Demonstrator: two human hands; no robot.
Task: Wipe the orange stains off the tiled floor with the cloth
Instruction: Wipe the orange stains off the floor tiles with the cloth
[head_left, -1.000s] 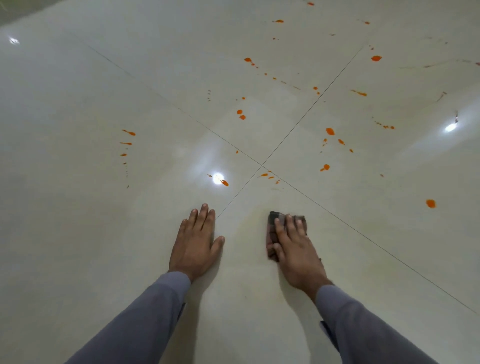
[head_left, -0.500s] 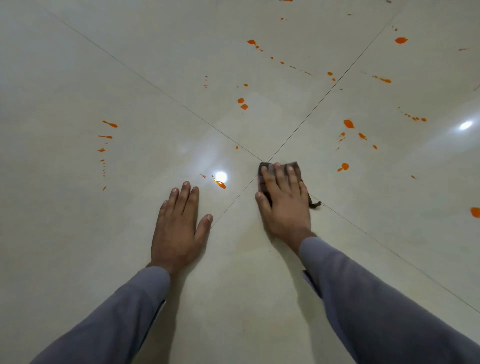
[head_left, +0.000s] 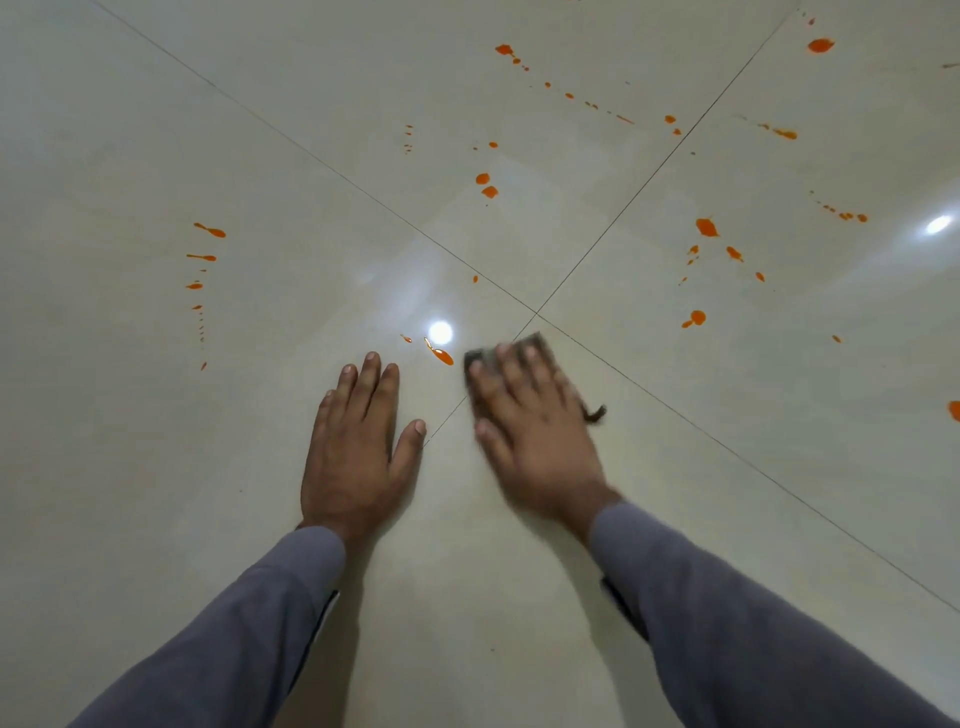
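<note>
A: What lies around the hands?

B: A glossy pale tiled floor (head_left: 156, 467), with four tiles meeting at a joint crossing (head_left: 536, 313) just right of centre. Orange stains (head_left: 706, 227) scatter across the upper half: a curved trail at the left, a dotted line along the top, blots at the right. One elongated orange drop (head_left: 440, 355) sits at centre, just below a bright light reflection (head_left: 440, 331). A second reflection (head_left: 938, 224) glares at the right edge.

A: Anything between the hands?

B: Only a grout line and bare tile.

A: And the hands themselves?

B: The left hand (head_left: 358, 441) lies flat, fingers straight and together, thumb spread, palm on the tile, holding nothing. The right hand (head_left: 530, 431) is blurred; its fingers stretch straight over a dark cloth (head_left: 530, 344), pressing it to the floor just below the crossing. A frayed cloth end (head_left: 595, 413) pokes out at the hand's right side. The cloth's left corner sits near the elongated drop. Grey sleeves (head_left: 234, 623) cover both forearms.
</note>
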